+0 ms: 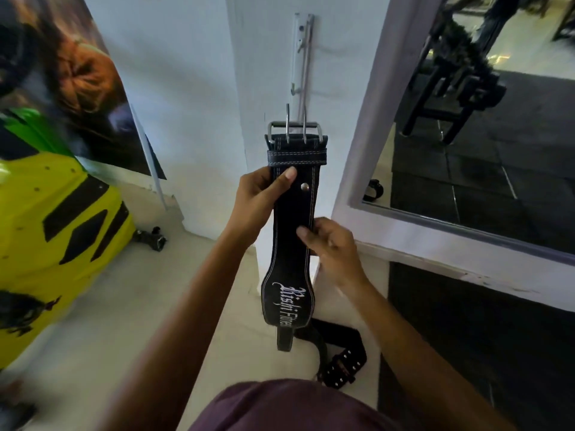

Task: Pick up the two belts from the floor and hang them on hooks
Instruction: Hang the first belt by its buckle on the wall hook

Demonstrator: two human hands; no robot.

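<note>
Upright, the white-stitched black belt (292,219) is gripped by left hand (258,200) and right hand (329,244).

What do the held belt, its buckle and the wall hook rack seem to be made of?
Held belt: probably black leather with a matte, suede-like face, pale stitching along the edges and a rivet. Buckle: shiny silver metal, likely steel, with two prongs. Hook rack: seemingly white-painted metal, slim and rigid, though blur leaves it open.

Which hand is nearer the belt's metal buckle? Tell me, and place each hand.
Left. The left hand grips the held belt just below the buckle; the right hand pinches its edge lower down, farther from the buckle.
</note>
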